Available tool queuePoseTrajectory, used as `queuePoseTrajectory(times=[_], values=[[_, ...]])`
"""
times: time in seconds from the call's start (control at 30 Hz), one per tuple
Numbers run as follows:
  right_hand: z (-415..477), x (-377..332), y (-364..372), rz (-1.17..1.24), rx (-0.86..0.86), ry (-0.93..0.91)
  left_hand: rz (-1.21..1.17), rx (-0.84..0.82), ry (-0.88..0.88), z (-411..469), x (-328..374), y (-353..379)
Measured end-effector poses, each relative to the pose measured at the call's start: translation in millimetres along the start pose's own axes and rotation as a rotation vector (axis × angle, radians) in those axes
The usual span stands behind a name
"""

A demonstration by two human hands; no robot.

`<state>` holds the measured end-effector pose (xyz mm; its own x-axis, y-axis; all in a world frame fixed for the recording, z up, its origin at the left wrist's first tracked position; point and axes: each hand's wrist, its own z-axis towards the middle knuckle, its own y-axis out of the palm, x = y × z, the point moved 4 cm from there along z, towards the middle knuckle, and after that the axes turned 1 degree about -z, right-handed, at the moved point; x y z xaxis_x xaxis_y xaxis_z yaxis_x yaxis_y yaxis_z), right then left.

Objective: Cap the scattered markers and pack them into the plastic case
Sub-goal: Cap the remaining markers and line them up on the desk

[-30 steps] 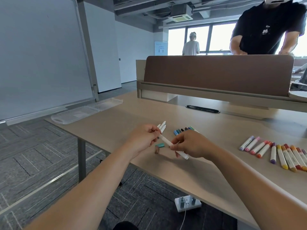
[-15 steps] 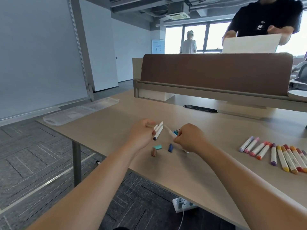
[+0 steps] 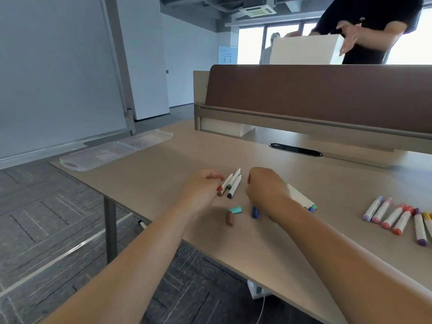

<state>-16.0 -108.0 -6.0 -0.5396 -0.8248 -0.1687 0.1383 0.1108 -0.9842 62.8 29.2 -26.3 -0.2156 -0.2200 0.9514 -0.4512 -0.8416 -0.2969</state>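
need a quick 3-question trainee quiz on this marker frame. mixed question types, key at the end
1. Multiple choice: where is the plastic case? A) along the left edge of the table, B) on the floor, C) on a chair.
2. True or false: the row of capped markers on the right lies inside the case.
3. Fill in: the loose cap lying right beside the brown cap is ____ in colour.

Key: 1 A; 2 false, they lie on the bare table, far from the case; 3 teal, the teal cap.
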Motion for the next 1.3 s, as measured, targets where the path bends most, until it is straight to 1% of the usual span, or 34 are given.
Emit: queuePoseTrajectory(times=[0.07, 0.1, 0.23, 0.3, 0.4, 0.53, 0.6, 0.7, 0.77, 0.83, 0.93, 1.1, 1.17, 1.2, 1.23, 1.3], values=[[11, -14, 2, 0.140, 0.036, -0.018, 0.002, -0.010, 0.014, 4, -2, -1], [17, -21, 3, 0.157, 0.006, -0.014, 0.009, -0.009, 0.022, 6, -3, -2], [34, -39, 17, 0.110, -0.186, 0.054, 0.009, -0.003, 0.003, 9, -8, -8], [40, -45, 23, 0.034, -0.240, 0.065, 0.031, -0.010, 0.026, 6, -8, -12], [32, -46, 16, -0.028, -0.250, 0.084, 0.057, -0.016, 0.050, 2, -8, -16], [27, -37, 7, 0.096, -0.246, 0.170, 0.117, -0.017, 0.053, -4, -5, -12], [21, -25, 2, 0.188, -0.255, 0.162, 0.248, -0.038, 0.079, -10, 1, -4], [5, -3, -12, 0.358, -0.188, 0.139, 0.466, -0.079, 0.123, -22, 13, 16], [-10, 11, -20, 0.381, -0.165, 0.149, 0.596, -0.133, 0.152, -30, 19, 33], [-20, 26, -25, 0.431, -0.128, 0.174, 0.773, -0.154, 0.204, -37, 24, 50], [-31, 45, -25, 0.540, -0.118, 0.146, 0.962, -0.109, 0.301, -37, 26, 69], [-38, 67, -24, 0.642, -0.039, 0.109, 1.152, -0.059, 0.350, -29, 22, 91], [-43, 72, -25, 0.652, -0.008, 0.097, 1.130, -0.066, 0.327, -28, 23, 92], [-45, 75, -26, 0.656, -0.003, 0.086, 1.045, -0.071, 0.289, -28, 25, 89], [-47, 75, -26, 0.670, -0.012, 0.069, 0.924, -0.076, 0.240, -26, 26, 83], [-53, 75, -25, 0.700, -0.037, 0.028, 0.589, -0.060, 0.140, -21, 26, 66]])
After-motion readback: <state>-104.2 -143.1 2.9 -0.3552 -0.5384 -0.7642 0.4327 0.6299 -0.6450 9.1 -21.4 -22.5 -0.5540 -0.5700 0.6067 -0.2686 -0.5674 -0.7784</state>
